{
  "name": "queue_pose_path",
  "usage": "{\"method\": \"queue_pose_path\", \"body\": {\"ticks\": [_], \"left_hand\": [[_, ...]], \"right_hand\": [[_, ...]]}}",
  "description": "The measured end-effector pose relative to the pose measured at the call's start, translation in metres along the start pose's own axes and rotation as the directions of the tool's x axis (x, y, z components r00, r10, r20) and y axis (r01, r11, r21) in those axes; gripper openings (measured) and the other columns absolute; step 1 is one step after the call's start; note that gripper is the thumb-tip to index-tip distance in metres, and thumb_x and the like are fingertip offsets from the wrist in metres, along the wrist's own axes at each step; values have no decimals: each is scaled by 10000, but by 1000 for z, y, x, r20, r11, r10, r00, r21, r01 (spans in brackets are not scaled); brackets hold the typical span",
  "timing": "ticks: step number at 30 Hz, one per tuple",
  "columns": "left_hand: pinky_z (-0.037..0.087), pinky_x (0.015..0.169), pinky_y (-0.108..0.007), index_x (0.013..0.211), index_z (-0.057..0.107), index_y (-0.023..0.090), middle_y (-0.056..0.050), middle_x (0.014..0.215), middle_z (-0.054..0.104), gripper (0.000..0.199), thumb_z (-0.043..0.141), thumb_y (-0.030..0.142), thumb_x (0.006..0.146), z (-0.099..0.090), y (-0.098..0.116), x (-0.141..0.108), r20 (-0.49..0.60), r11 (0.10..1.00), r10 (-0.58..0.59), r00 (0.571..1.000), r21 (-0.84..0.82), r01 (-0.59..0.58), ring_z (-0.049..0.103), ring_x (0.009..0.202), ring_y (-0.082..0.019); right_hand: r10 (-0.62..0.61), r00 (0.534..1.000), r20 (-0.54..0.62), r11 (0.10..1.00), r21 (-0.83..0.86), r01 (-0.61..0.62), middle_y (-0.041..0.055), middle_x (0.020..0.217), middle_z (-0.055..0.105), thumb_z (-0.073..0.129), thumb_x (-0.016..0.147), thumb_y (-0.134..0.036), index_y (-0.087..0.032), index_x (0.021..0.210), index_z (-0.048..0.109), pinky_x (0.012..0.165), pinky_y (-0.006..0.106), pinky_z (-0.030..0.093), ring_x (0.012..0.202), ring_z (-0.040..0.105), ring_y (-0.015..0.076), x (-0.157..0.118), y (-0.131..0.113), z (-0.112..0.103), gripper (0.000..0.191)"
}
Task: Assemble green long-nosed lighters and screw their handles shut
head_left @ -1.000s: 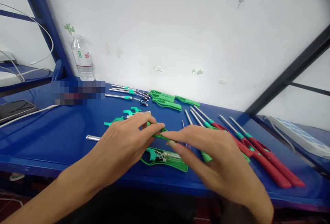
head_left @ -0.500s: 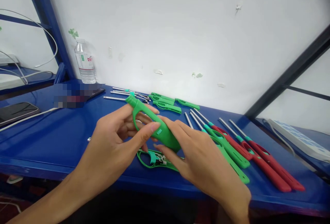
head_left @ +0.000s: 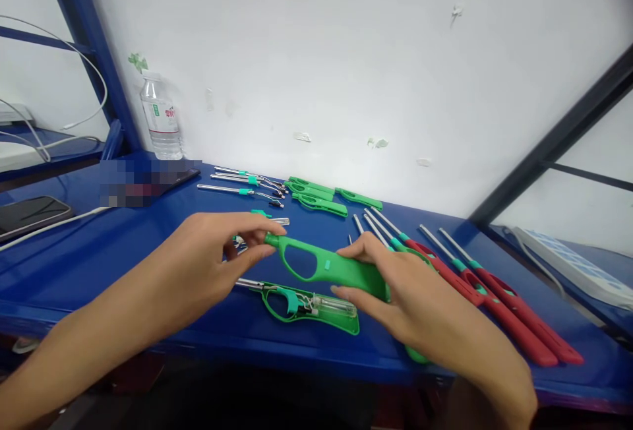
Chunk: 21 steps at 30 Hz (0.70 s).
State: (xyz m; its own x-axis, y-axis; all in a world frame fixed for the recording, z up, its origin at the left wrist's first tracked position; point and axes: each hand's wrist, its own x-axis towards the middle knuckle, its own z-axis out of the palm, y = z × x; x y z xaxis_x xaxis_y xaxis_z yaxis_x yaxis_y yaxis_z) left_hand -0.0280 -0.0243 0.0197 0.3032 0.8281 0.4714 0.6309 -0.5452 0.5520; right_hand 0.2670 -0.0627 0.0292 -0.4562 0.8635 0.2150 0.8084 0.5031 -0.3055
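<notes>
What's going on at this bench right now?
The left hand and right hand hold a green shell half between them, the left at its narrow end, the right at its wide end. Just below on the blue table lies an open green half, with a metal tube, teal trigger, wires and a clear cartridge in it. To the right are red-handled lighters; toward the wall lie more green shell pieces.

Red lighters (head_left: pixel 514 318) — three, bottle (head_left: pixel 162 120) — one
</notes>
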Motion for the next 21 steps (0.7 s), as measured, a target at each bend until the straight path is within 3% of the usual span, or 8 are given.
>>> {"method": "queue_pose_path", "body": {"ticks": [5,11,16,21], "left_hand": [[436,632,-322,1065,802,301,-1,945,830,218,609,225,998,8,-34,-8,217,970,71,974,213,-119,703,714,-210],[478,871,-353,1133,735,313,-11,1200,757,232,629,130,1039,7,-32,-22,355,960,34,934,248,-130,731,1036,-230],[471,923,-360,1082,741,339,20,1138,773,228,682,125,1033,8,-36,-23,417,972,-14,909,220,-85,724,1077,-236],[468,907,-350,1085,753,352,31,1126,789,221,699,146,1029,9,-42,-21,410,978,-4,912,193,-83,724,1033,-219]], "right_hand": [[-3,993,122,999,40,-2,-39,1102,783,789,1070,-395,-321,1186,658,796,362,479,992,742,240,9,-6,6,191],[-4,983,186,999,32,-2,-15,1233,702,837,1037,-291,-284,1191,654,934,396,495,1099,698,233,11,-10,16,239],[37,958,284,998,34,-49,-13,1190,692,880,1004,-284,-271,1156,661,930,393,495,1119,681,246,13,-12,18,267],[42,953,298,997,47,-59,-25,1166,698,868,1018,-334,-265,1148,664,921,393,489,1107,680,245,15,-13,16,252]]}}
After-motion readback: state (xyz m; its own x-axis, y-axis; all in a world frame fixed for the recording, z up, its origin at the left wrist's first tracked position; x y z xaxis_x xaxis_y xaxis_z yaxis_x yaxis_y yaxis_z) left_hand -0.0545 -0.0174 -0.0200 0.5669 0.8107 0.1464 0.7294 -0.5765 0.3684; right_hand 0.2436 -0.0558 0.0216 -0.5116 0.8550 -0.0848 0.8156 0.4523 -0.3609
